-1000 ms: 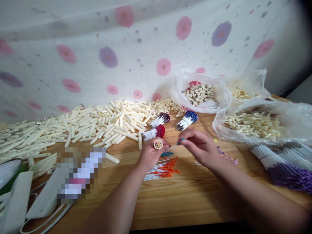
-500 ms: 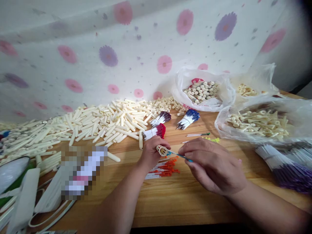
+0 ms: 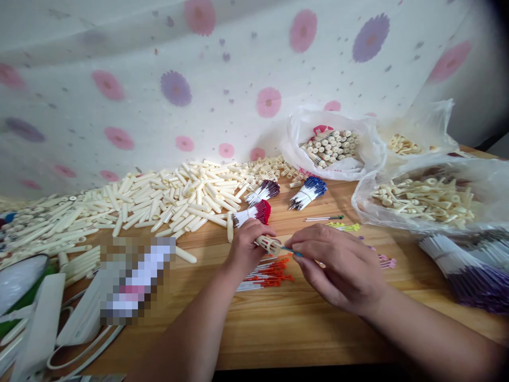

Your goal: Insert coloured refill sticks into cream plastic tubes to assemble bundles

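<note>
My left hand is closed round a cream plastic barrel, whose open end points right. My right hand pinches a thin blue-tipped refill, its tip at the barrel's mouth. Both hands hover just above the wooden table. Under them lies a small heap of orange-tipped refills. A bundle of red-tipped refills lies just beyond my left hand.
A large heap of cream barrels covers the table's back left. Bundles of dark-tipped refills and blue-tipped refills lie behind. Plastic bags of cream parts stand at the right, with purple-tipped refills beside. A flowered cloth hangs behind.
My right hand brought the blue-tipped refill in from the right and pushed it further towards the barrel's open end. My left hand turned the barrel's mouth from facing me to facing right.
</note>
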`<state>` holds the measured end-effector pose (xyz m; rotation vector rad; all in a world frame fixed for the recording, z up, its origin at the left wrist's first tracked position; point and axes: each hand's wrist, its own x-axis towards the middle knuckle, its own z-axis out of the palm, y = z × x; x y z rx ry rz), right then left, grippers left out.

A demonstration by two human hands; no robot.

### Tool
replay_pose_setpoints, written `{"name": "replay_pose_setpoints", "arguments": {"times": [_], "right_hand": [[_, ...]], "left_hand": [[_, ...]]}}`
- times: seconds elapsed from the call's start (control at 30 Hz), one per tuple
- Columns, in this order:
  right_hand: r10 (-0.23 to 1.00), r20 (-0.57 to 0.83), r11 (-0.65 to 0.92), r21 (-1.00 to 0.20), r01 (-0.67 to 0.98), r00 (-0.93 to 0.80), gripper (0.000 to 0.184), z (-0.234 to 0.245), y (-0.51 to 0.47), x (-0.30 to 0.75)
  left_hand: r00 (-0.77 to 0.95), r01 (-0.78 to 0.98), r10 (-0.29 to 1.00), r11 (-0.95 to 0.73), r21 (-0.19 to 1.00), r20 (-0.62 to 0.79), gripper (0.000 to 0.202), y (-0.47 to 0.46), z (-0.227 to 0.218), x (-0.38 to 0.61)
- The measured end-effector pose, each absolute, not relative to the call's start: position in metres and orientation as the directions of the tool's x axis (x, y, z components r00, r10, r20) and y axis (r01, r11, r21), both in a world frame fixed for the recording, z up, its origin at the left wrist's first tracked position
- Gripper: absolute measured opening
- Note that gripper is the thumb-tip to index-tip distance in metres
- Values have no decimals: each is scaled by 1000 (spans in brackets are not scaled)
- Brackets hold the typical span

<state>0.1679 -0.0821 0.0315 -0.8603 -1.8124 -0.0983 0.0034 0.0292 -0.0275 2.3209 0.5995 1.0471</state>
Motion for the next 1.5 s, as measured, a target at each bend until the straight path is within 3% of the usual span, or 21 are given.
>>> {"name": "replay_pose_setpoints", "arguments": {"times": [0.07,0.17,0.3,0.43,0.7,0.97,1.13,1.5], "right_hand": [[526,840,720,-352,598,-138,25,26,-79,168],[580,809,673,-409,616,-97,22,17,-73,168],[597,796,619,-377,689,-101,21,6,-65,171],[551,831,588,-325,741,-73,21,3,-64,173],[613,790,566,-420,710,-21,12,2,-58,174],[752,648,506,-686,523,122,8,-6,-53,169],[849,518,466,-827,315,104,12,-9,-51,170],[885,424,374,-894,244,195,11,-15,-48,170]], "left_hand": [[604,185,572,-778,601,555,8,29,-26,2],[631,203,565,-782,590,532,30,27,-21,0],[682,226,549,-787,574,483,52,24,-12,-3],[688,245,553,-787,567,470,45,22,-10,-4],[641,304,565,-808,504,520,38,21,-18,0],[566,424,615,-789,445,550,39,22,-21,2],[555,451,608,-793,409,568,42,24,-20,0],[502,492,619,-779,389,604,39,26,-23,0]]}}
